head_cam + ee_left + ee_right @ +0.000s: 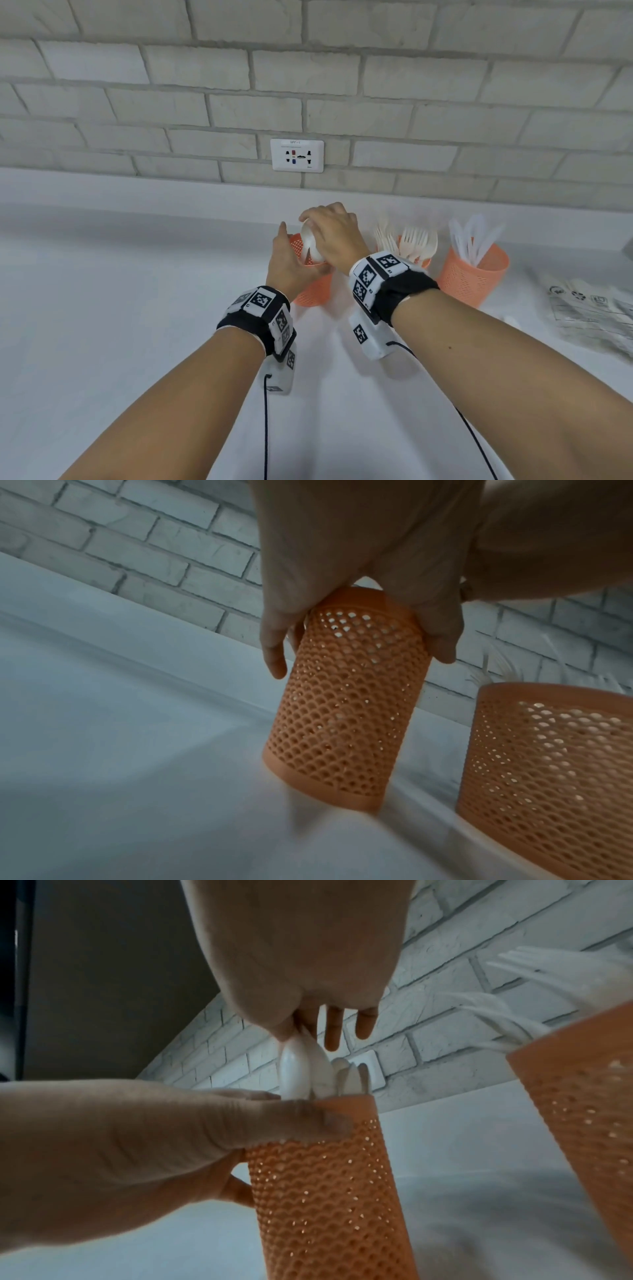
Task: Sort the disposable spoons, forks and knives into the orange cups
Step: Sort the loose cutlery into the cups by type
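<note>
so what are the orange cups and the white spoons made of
Orange cups: apparently moulded plastic, matte, with regular mesh holes letting light through and solid rims. Spoons: likely thin white plastic, smooth and slightly glossy; a starch or fibre blend can't be ruled out.

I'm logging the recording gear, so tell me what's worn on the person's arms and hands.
Both forearms are bare, with no sleeves or gloves. Each wrist carries a black band covered in white tiles printed with black square markers, plus a white box underneath. A thin black cable trails from each.

Three orange cups (474,274) stand on the counter. Two hands (337,236) reach in. One wall socket (297,155) shows behind.
</note>
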